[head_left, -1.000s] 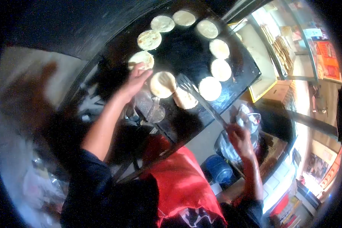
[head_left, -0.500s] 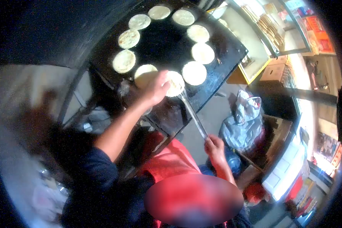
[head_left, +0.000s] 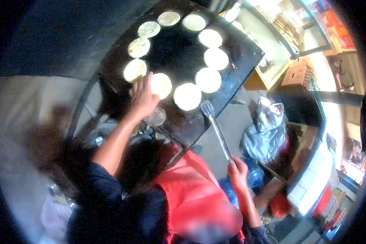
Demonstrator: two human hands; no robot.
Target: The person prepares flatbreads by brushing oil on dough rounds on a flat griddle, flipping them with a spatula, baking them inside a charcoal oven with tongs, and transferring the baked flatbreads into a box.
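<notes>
Round pale flatbreads lie in a ring on a dark griddle (head_left: 171, 53). My left hand (head_left: 144, 98) reaches over the griddle's near left edge, fingers stretched out and slightly apart. It lies between one flatbread (head_left: 162, 86) and the flatbread to its left (head_left: 135, 70); its fingertips overlap their edges, and whether they touch is unclear. Gripped by the handle end in my right hand (head_left: 237, 171) is a long metal utensil (head_left: 218, 132) with a narrow slotted head. That head is just right of the nearest flatbread (head_left: 187, 96), apart from it.
A glass case (head_left: 301, 36) with stacked flat items stands at the far right. Beside the griddle are a cardboard box (head_left: 295, 72), a grey plastic bag (head_left: 262, 138) and a blue water jug (head_left: 254, 175). A small round disc (head_left: 155, 117) sits near the griddle's front edge.
My left hand has moved left, away from the nearest flatbread. The slotted head has come away from that flatbread, and my right hand has shifted slightly right and down.
</notes>
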